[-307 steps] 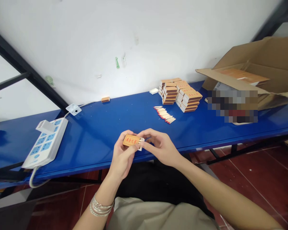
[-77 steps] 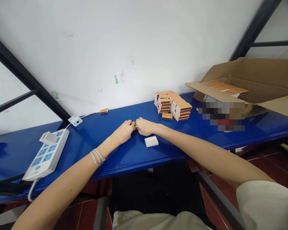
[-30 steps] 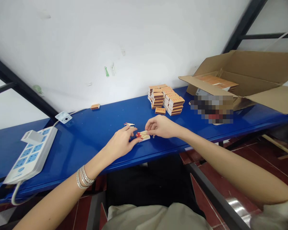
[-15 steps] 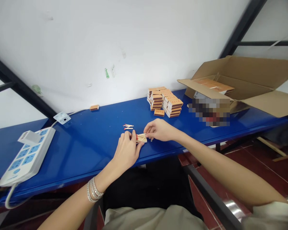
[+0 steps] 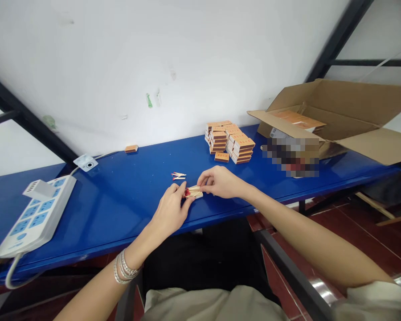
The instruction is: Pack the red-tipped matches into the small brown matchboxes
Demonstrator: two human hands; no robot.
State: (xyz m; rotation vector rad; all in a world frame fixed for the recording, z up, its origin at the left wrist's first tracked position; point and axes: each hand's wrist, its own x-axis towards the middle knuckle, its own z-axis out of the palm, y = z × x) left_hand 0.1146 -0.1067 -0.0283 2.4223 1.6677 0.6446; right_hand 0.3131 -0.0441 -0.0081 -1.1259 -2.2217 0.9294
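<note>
My left hand [image 5: 169, 209] grips the left end of a small white matchbox tray [image 5: 199, 195] near the table's front edge. Red-headed matches [image 5: 194, 191] lie in the tray, their heads toward my left fingers. From the other side, my right hand [image 5: 220, 182] is closed in a pinch at the plain ends of the matches; how many it holds is hidden. A few loose matches [image 5: 178, 176] rest on the blue table [image 5: 120, 200] just beyond my left hand.
Stacks of orange matchboxes [image 5: 242, 142] stand at the back, with a single matchbox [image 5: 222, 157] before them. Another matchbox [image 5: 131, 149] lies by the wall. An open cardboard box [image 5: 354, 107] sits at the right, a power strip [image 5: 36, 218] at the left.
My left hand has shifted slightly left and away from the matches, showing more of the red heads. My right fingers have moved a little left onto the match ends.
</note>
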